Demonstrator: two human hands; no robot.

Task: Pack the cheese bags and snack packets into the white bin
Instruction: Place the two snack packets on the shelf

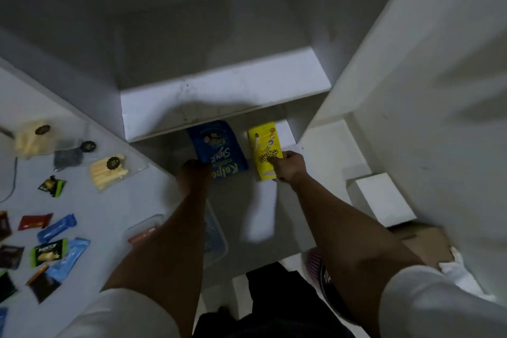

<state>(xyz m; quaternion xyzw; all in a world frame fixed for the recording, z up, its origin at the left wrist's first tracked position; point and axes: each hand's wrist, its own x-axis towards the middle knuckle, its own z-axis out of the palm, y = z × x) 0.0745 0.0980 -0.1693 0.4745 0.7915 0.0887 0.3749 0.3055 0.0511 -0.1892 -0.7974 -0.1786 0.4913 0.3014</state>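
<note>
Now both hands hold packs, frame centre.
L hand point(193, 170) grips blue bag point(219, 148), R hand point(288, 167) pinches yellow packet point(264, 145); cheese bags point(108, 173) w/ snack packets point(56, 228) on table point(109, 214), lower left.

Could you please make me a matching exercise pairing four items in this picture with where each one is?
Things:
1. blue pouch
2. yellow packet
3. cheese-stick bag
4. red wrapper

Places:
A. flat on the table, among the small snack wrappers at the left
B. held by the right hand
C. on the table, near its edge, untouched
D. held by the left hand

Pairs: 1-D, 2-B, 3-C, 4-A
</note>
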